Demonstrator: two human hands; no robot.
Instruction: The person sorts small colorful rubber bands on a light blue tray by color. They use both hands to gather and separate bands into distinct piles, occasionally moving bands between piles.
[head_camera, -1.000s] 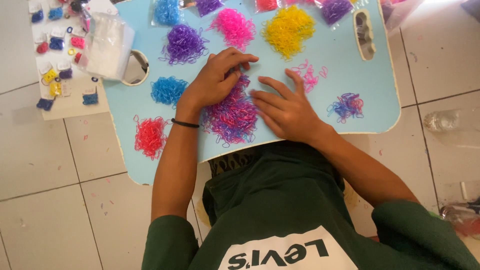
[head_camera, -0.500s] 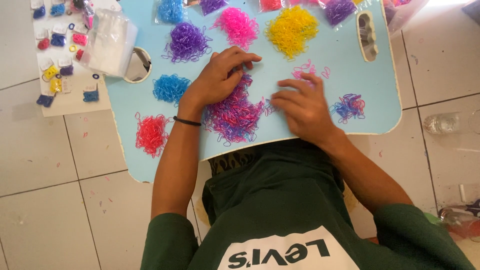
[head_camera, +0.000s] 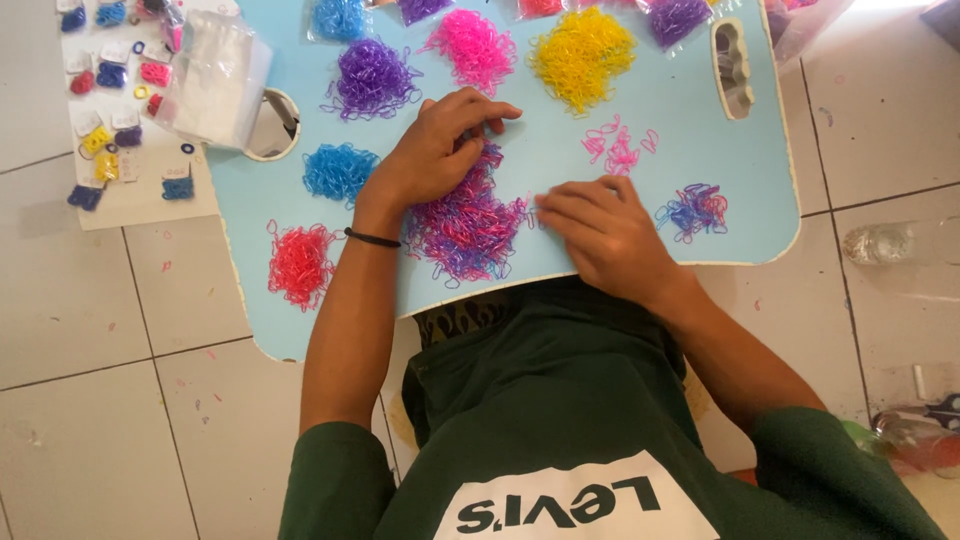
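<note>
A light-blue tray (head_camera: 640, 110) carries sorted band piles. Clear packets (head_camera: 215, 80) lie at its left edge; its far-edge bags are cut off. The left hand (head_camera: 435, 150) pinches bands on the mixed pile (head_camera: 465, 225) near the front edge. The right hand (head_camera: 605, 235), flat and holding nothing, has slid back beside it.

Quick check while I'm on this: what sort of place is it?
Probably a home craft spot on a tiled floor: a low blue lap table bears sorted piles of small rubber bands, with packed bags on a sheet alongside.
</note>
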